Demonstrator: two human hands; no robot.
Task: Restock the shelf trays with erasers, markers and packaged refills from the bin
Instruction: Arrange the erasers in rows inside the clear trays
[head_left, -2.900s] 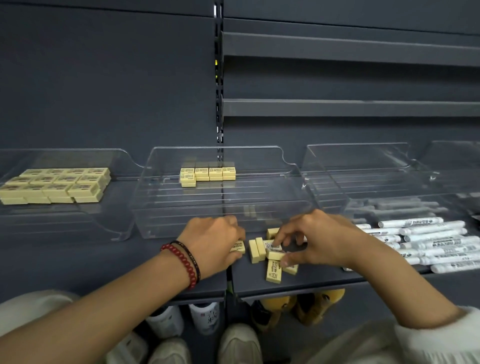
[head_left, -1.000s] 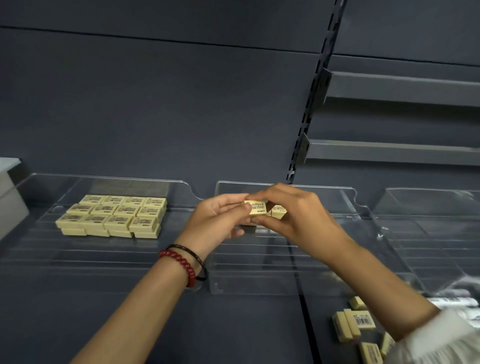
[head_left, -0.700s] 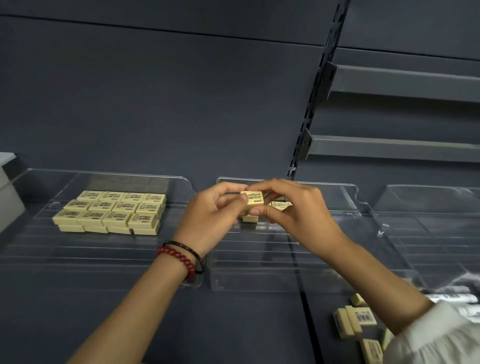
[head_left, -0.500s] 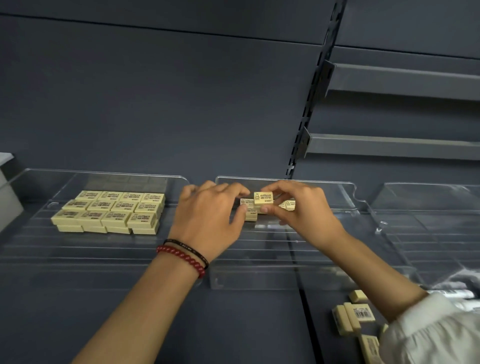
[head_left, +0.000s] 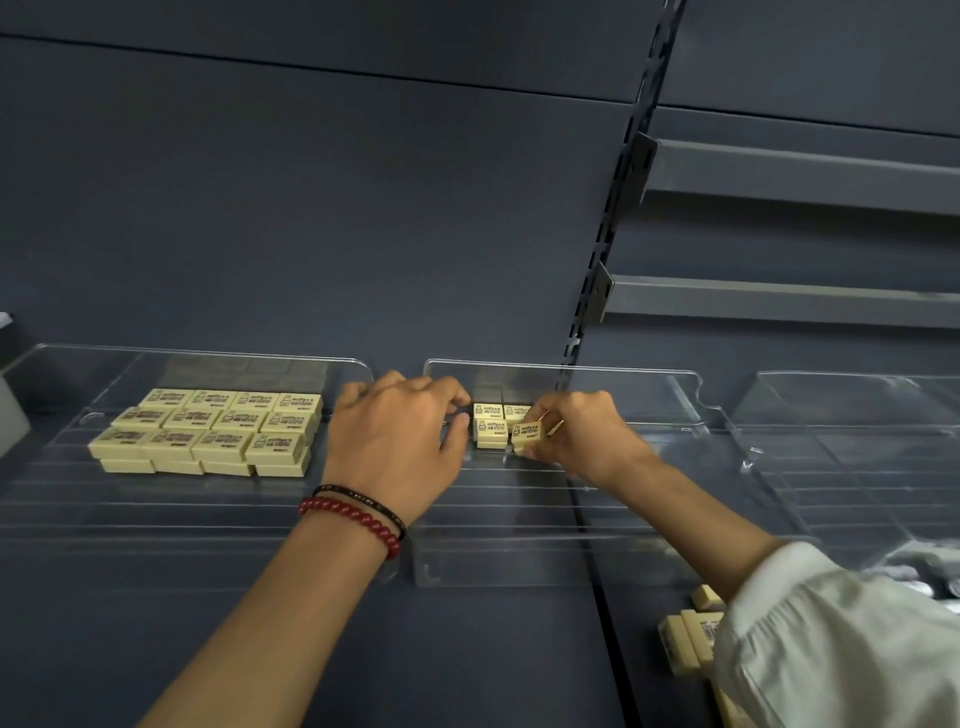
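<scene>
In the clear middle tray (head_left: 519, 569) a small block of pale yellow erasers (head_left: 489, 422) sits near the back wall. My right hand (head_left: 587, 441) pinches one more eraser (head_left: 528, 432) between thumb and fingers, tilted against the block's front right corner. Just left of the block is my left hand (head_left: 400, 441), with bent fingers and its thumb against the block's side. I see nothing held in it. Several loose erasers (head_left: 685, 636) lie on the dark shelf at the lower right, partly hidden by my white sleeve.
The clear left tray (head_left: 62, 525) holds a neat two-layer block of erasers (head_left: 208, 431). Another clear tray (head_left: 857, 415) stands to the right. Two grey shelf rails (head_left: 779, 301) jut from the dark back panel at the upper right.
Both hands have come down from in front of the tray to the eraser block. The right hand's eraser now touches the block, and the left hand has spread beside it.
</scene>
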